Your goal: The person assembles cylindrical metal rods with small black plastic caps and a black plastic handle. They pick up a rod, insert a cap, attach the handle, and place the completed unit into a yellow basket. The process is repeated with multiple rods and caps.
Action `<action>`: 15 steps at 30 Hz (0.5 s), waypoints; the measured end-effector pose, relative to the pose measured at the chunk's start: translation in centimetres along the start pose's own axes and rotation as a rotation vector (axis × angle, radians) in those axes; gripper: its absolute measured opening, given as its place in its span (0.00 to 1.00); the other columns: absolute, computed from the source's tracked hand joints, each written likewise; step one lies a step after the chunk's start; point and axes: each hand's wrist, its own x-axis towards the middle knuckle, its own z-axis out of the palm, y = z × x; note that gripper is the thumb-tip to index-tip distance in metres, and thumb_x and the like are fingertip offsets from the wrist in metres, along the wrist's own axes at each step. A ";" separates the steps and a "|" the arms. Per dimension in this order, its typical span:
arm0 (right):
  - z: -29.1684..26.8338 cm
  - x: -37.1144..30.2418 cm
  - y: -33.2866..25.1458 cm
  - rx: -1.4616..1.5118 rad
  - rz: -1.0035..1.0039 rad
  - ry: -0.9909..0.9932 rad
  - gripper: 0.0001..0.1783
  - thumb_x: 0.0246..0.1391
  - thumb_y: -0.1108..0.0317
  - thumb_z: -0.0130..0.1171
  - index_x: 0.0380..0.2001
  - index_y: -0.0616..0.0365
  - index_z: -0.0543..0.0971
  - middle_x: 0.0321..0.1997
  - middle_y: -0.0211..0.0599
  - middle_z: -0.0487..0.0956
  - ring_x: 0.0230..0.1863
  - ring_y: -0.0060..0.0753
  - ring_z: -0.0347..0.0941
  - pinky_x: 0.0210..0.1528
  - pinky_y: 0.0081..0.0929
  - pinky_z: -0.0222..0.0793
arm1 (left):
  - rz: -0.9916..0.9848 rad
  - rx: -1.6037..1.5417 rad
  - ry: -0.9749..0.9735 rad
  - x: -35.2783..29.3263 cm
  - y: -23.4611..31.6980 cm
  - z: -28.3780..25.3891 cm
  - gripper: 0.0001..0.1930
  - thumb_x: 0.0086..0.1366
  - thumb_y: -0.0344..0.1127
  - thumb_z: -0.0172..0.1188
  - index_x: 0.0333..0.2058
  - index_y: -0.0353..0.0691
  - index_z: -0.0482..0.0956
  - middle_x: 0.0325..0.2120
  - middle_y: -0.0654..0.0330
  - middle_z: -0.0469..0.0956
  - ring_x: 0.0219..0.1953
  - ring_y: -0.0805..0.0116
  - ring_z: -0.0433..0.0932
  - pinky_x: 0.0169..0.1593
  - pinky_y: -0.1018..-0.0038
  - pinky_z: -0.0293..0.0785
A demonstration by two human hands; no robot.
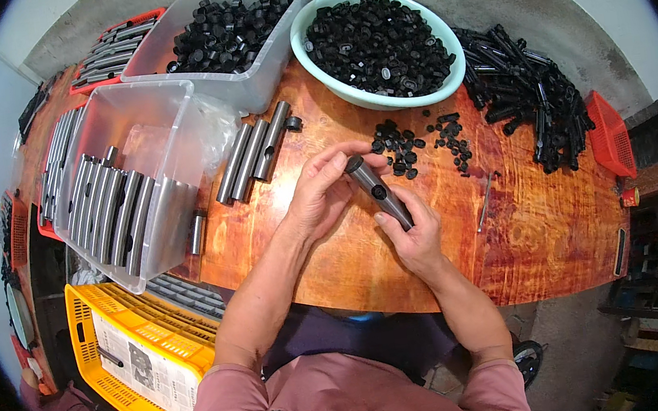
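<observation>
In front of me, over the wooden table, a dark grey metal tube (393,207) is held at a slant, with a round hole in its side. Its upper end carries a black cap (354,163). My left hand (318,194) closes round that capped end, thumb at the cap's edge. Lower down the tube, my right hand (419,236) grips it between thumb and fingers. Just beyond lie small loose black parts (398,148) and a second little group of them (452,143). Three metal tubes (251,161) rest to the left, with a black cap (294,124) by them.
A clear bin of tubes (178,257) stands left. Behind are a clear bin (139,65) and a pale green basin (358,100), both full of black parts. Black parts are heaped (530,96) by a red basket (609,136). A thin rod (486,203) lies right; a yellow crate (91,343) sits lower left.
</observation>
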 end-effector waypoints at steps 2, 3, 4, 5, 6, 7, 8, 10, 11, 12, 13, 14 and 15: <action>0.0 0.1 0.0 -0.012 -0.017 0.006 0.22 0.52 0.72 0.69 0.50 0.65 0.77 0.40 0.46 0.82 0.39 0.38 0.81 0.42 0.30 0.75 | -0.006 0.010 -0.016 0.0 0.1 0.1 0.18 0.69 0.40 0.62 0.51 0.33 0.77 0.46 0.47 0.81 0.53 0.53 0.80 0.60 0.56 0.75; -0.1 0.1 0.0 -0.019 -0.032 0.003 0.22 0.52 0.73 0.69 0.50 0.65 0.77 0.40 0.46 0.82 0.38 0.37 0.81 0.42 0.30 0.75 | -0.009 0.026 -0.018 -0.1 0.1 0.1 0.18 0.69 0.39 0.62 0.51 0.32 0.77 0.47 0.46 0.81 0.53 0.53 0.80 0.60 0.56 0.75; -0.1 0.2 -0.1 -0.024 -0.046 0.002 0.22 0.52 0.73 0.69 0.50 0.65 0.77 0.40 0.46 0.82 0.38 0.37 0.81 0.42 0.30 0.75 | -0.012 0.045 -0.020 -0.1 0.2 0.0 0.19 0.69 0.39 0.62 0.52 0.31 0.77 0.47 0.46 0.81 0.53 0.53 0.80 0.60 0.56 0.75; -0.1 0.2 -0.2 -0.024 -0.044 0.005 0.22 0.52 0.73 0.69 0.50 0.65 0.77 0.40 0.47 0.82 0.38 0.38 0.81 0.42 0.30 0.76 | -0.008 0.052 -0.019 -0.1 0.1 -0.1 0.19 0.69 0.39 0.62 0.52 0.31 0.77 0.47 0.46 0.81 0.53 0.52 0.80 0.60 0.56 0.75; -0.1 0.2 -0.2 -0.024 -0.041 0.008 0.22 0.52 0.73 0.69 0.50 0.65 0.77 0.40 0.47 0.82 0.39 0.38 0.81 0.42 0.31 0.76 | -0.003 0.058 -0.017 0.0 0.0 -0.3 0.19 0.69 0.39 0.62 0.52 0.31 0.77 0.47 0.46 0.81 0.53 0.52 0.80 0.60 0.56 0.76; -0.1 0.2 -0.2 -0.023 -0.039 0.011 0.22 0.51 0.73 0.69 0.50 0.65 0.77 0.40 0.47 0.82 0.39 0.39 0.81 0.42 0.31 0.76 | 0.002 0.066 -0.015 0.0 0.0 -0.4 0.19 0.69 0.39 0.62 0.52 0.32 0.77 0.47 0.46 0.81 0.53 0.52 0.80 0.60 0.56 0.76; 0.0 0.1 -0.2 -0.032 -0.046 0.017 0.22 0.51 0.73 0.69 0.50 0.65 0.77 0.40 0.47 0.82 0.39 0.39 0.81 0.42 0.31 0.76 | 0.003 0.070 -0.005 0.0 -0.1 -0.4 0.19 0.69 0.39 0.62 0.52 0.32 0.77 0.47 0.45 0.81 0.53 0.51 0.80 0.60 0.56 0.76; 0.1 0.1 0.0 -0.049 -0.060 0.030 0.22 0.51 0.73 0.69 0.50 0.66 0.77 0.40 0.47 0.82 0.39 0.40 0.81 0.42 0.31 0.76 | 0.003 0.078 0.016 0.0 -0.2 -0.5 0.19 0.69 0.38 0.62 0.52 0.32 0.77 0.47 0.45 0.81 0.52 0.51 0.81 0.59 0.56 0.77; 0.2 0.1 0.0 -0.065 -0.078 0.040 0.22 0.51 0.73 0.69 0.50 0.66 0.77 0.40 0.47 0.82 0.38 0.40 0.81 0.42 0.31 0.76 | -0.011 0.081 0.033 0.0 -0.2 -0.4 0.19 0.69 0.39 0.62 0.52 0.32 0.76 0.47 0.45 0.81 0.52 0.51 0.81 0.59 0.56 0.77; 0.2 0.1 0.0 -0.082 -0.095 0.050 0.22 0.51 0.73 0.69 0.50 0.66 0.77 0.40 0.47 0.82 0.38 0.41 0.81 0.42 0.31 0.76 | -0.025 0.084 0.049 0.0 -0.1 -0.3 0.19 0.69 0.39 0.61 0.52 0.32 0.76 0.47 0.45 0.81 0.52 0.51 0.81 0.59 0.56 0.77; 0.2 0.2 0.0 -0.099 -0.112 0.061 0.22 0.51 0.73 0.69 0.50 0.66 0.77 0.39 0.47 0.82 0.37 0.41 0.81 0.42 0.31 0.76 | -0.039 0.086 0.065 0.0 -0.1 -0.2 0.19 0.69 0.39 0.61 0.53 0.32 0.76 0.47 0.45 0.81 0.52 0.51 0.81 0.59 0.56 0.77; 0.1 0.2 -0.1 -0.087 -0.087 0.048 0.22 0.51 0.73 0.69 0.49 0.66 0.77 0.39 0.47 0.82 0.37 0.40 0.81 0.42 0.32 0.76 | -0.032 0.084 0.063 0.0 -0.1 -0.1 0.19 0.69 0.40 0.62 0.53 0.32 0.76 0.47 0.45 0.81 0.52 0.51 0.81 0.58 0.56 0.77; -0.1 0.2 -0.1 -0.075 -0.061 0.034 0.22 0.51 0.73 0.69 0.49 0.66 0.77 0.39 0.47 0.82 0.37 0.40 0.81 0.41 0.32 0.76 | -0.023 0.081 0.062 -0.1 -0.1 0.0 0.20 0.69 0.41 0.62 0.53 0.32 0.76 0.47 0.45 0.81 0.52 0.51 0.81 0.58 0.56 0.78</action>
